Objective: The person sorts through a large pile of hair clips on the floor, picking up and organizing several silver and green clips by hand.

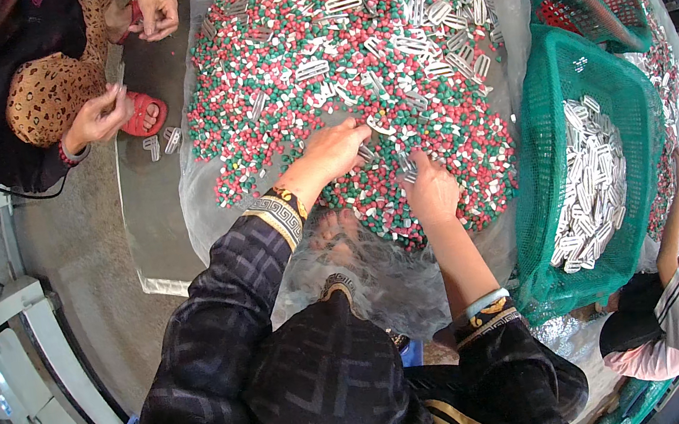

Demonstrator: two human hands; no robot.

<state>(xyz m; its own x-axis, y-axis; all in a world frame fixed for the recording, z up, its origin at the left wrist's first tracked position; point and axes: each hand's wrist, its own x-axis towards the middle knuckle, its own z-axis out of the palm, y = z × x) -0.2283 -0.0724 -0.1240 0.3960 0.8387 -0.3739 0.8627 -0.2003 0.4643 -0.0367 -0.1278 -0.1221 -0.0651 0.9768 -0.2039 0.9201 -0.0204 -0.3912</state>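
Clips (409, 168) show at the centre of the frame, pinched between fingers of both the left grip (332, 152) and right grip (433, 193), over red, green and white pellets (469, 136).

I see red, white and green pellets (236, 139), silvery-grey slotted pieces (311, 70) and a green mesh basket (600, 76). The left sleeve (213, 275) is black with grey blocks, its cuff (276, 218) in white-and-gold key pattern. Leopard spots mark the tan cloth (35, 104); the farther basket (603, 10) seems green and red, though dim for me.
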